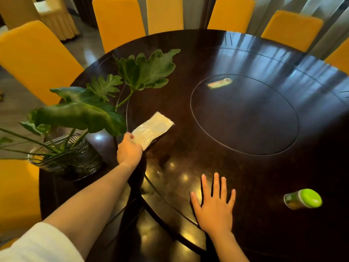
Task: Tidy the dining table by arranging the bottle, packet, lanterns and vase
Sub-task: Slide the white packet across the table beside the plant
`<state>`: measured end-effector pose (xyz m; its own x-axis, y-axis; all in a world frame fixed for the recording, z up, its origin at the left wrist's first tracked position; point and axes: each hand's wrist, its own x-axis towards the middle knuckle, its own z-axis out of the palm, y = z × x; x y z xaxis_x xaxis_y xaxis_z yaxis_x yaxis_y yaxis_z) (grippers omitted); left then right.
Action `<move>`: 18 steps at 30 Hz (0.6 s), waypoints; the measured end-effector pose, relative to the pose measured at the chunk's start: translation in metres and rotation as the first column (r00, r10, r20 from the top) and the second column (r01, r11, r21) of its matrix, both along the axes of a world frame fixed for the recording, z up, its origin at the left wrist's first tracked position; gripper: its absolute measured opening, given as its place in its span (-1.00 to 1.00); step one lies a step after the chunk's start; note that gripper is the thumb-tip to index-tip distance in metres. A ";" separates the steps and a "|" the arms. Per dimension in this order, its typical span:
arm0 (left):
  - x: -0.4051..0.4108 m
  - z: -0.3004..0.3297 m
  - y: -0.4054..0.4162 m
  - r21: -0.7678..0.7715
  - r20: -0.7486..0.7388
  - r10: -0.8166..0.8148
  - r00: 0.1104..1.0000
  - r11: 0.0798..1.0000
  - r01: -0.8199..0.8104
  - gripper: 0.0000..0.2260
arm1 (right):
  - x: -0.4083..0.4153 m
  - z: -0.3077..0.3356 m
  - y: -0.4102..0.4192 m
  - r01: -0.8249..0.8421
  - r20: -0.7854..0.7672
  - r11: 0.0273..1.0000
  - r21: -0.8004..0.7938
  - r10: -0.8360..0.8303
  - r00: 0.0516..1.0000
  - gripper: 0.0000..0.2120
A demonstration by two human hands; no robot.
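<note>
A flat white packet (154, 129) lies on the dark round table (245, 176), and my left hand (129, 152) grips its near corner. My right hand (214, 205) rests flat on the table's raised turning ring, fingers spread, holding nothing. A glass vase (75, 157) with large green leaves (143, 70) stands at the table's left edge, just left of my left arm. A small bottle with a bright green cap (304, 198) stands at the right. No lanterns are in view.
Yellow-covered chairs (35, 61) ring the table on the left and far sides. A round inset disc (245, 114) marks the table's centre, with a small labelled object (220, 83) at its far rim. Curtains hang behind the chairs.
</note>
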<state>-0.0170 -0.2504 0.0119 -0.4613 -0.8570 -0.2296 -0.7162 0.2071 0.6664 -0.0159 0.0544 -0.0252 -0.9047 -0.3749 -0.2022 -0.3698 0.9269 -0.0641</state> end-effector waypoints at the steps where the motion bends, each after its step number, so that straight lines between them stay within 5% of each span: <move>1: 0.001 -0.001 -0.002 0.023 0.004 -0.029 1.000 0.999 0.029 -0.65 | 0.000 0.000 0.000 0.000 0.002 1.000 0.004 0.000 1.000 -0.30; 5: 0.004 -0.005 -0.008 0.091 0.053 -0.118 0.992 0.989 0.113 -0.52 | 0.001 0.000 0.001 0.012 0.016 1.000 0.002 -0.012 1.000 -0.32; 11: 0.023 -0.002 -0.003 0.110 -0.177 -0.036 0.984 0.992 0.056 -0.50 | -0.001 0.002 0.000 0.010 0.036 1.000 0.011 -0.010 0.999 -0.32; 18: 0.042 -0.003 0.010 0.084 -0.152 -0.129 0.980 0.986 0.143 -0.53 | -0.002 0.002 0.000 0.009 0.066 1.000 0.017 -0.010 0.998 -0.31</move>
<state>0.0254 -0.2403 0.0091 -0.6061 -0.7620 -0.2281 -0.5800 0.2273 0.7822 -0.0180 0.0540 -0.0227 -0.8927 -0.3623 -0.2681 -0.3563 0.9316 -0.0726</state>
